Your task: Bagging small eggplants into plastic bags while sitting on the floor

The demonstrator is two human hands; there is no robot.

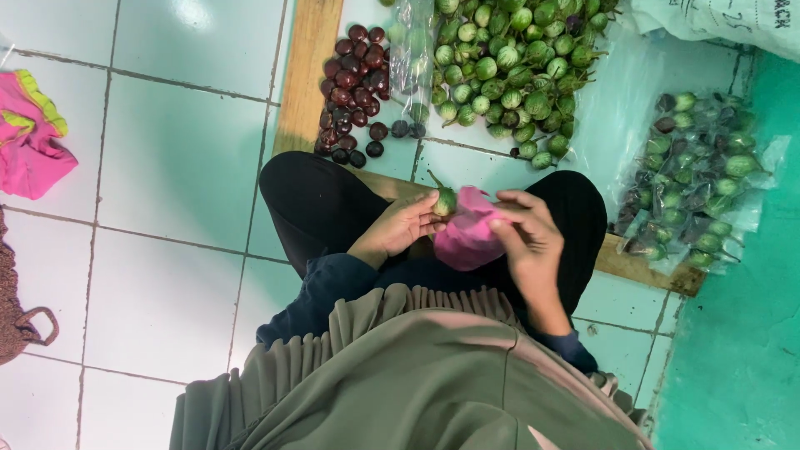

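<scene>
- a small round green eggplant with a curved stem (445, 200) sits over the person's lap, between the two knees in black trousers, pressed against a crumpled pink cloth (467, 237).
- the left hand (400, 229) has its fingers closed around the small green eggplant, holding it from below with the stem pointing up and away.
- the right hand (529, 242) grasps the pink cloth, its fingers bent over the top fold, touching the eggplant's side.
- just beyond the knees runs a pale wooden plank (304, 75) laid on the white tiled floor (167, 167).
- near the plank lies a heap of dark purple round eggplants (354, 83); beside it, a larger heap of green round eggplants (517, 67) rests on clear plastic sheeting.
- to the right, well apart from the hands, stand clear plastic bags packed with green eggplants (696, 183), next to a teal wall.
- far left, a pink and yellow garment (29, 137) lies on the floor.
</scene>
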